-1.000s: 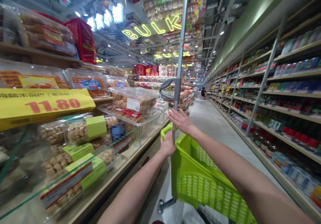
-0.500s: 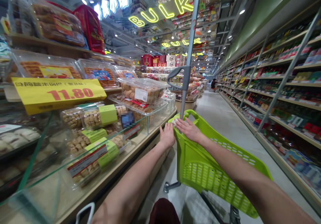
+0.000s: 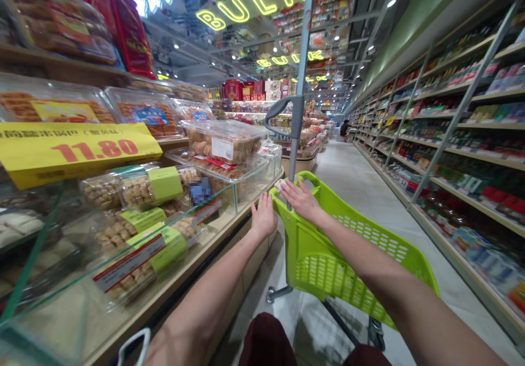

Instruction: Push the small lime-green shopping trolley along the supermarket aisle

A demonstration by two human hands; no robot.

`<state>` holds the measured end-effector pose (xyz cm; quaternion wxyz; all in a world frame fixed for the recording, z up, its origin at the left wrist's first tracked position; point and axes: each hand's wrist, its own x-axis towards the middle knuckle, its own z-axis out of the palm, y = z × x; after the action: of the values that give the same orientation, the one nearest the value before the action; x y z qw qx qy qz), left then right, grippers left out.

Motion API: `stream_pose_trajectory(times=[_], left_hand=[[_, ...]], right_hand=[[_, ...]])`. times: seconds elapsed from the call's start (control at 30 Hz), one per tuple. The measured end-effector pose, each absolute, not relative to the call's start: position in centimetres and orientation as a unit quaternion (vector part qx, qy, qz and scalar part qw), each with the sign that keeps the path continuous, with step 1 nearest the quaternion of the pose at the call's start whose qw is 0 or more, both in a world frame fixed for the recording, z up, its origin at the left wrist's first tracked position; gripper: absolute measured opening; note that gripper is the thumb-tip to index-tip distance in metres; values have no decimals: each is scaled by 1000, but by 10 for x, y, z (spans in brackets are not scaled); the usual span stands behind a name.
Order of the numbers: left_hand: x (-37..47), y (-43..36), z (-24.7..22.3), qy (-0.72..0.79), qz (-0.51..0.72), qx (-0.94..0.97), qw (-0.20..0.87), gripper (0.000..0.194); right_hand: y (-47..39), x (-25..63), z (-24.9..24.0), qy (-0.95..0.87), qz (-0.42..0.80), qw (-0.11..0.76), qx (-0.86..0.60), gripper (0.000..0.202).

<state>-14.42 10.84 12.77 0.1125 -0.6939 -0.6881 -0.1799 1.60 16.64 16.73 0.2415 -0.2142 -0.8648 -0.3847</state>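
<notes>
My right hand [image 3: 302,201] rests on the top rim at the corner of a green plastic shopping cart basket [image 3: 328,245], beside the grey upright pole [image 3: 301,70]. A small crumpled white tissue [image 3: 280,184] pokes out at its fingertips, pressed between fingers and rim. Just left of that corner is my left hand [image 3: 263,217], its fingers stretched out and nothing visible in them. Its fingertips are close to the rim; whether they touch it I cannot tell. A grey looped handle [image 3: 283,118] is fixed to the pole above both hands.
Left, a glass-edged display counter [image 3: 197,259] holds packaged biscuits [image 3: 141,186], plastic pastry boxes [image 3: 223,140] and a yellow price sign [image 3: 77,150]. Stocked shelves [image 3: 447,136] line the right side. The tiled aisle [image 3: 332,158] runs ahead, with a distant person [image 3: 344,129]. A caster wheel [image 3: 270,295] stands below the basket.
The view has shifted a little, so the scene sits further left. My left hand has moved slightly away from my right hand at the rim. The right hand stays on the corner.
</notes>
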Motion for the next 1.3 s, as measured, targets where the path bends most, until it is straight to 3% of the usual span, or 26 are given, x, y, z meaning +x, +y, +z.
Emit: stream_pose_trajectory(times=[0.13,0.4,0.7,1.03,1.3], left_hand=[[-142,109,129,-677,-179,-704,114,68],[-130,110,129,-668,-172,-718,98,69],[-130,105,114,-669,-163,-721,78,70],[-122,103,132,-676,-175,-713,60,74],[-125,98,123,-674,-168,-715,75,67]], right_hand=[[165,18,154,-873,-384,227,-198,40],[175,16,208,-853,-363,282,-246,42],[157,24,114,-890,-318,232,-232,41],[165,21,152,-883,-330,234,-237,42],[141,36,82,-891,-293,217,-270,46]])
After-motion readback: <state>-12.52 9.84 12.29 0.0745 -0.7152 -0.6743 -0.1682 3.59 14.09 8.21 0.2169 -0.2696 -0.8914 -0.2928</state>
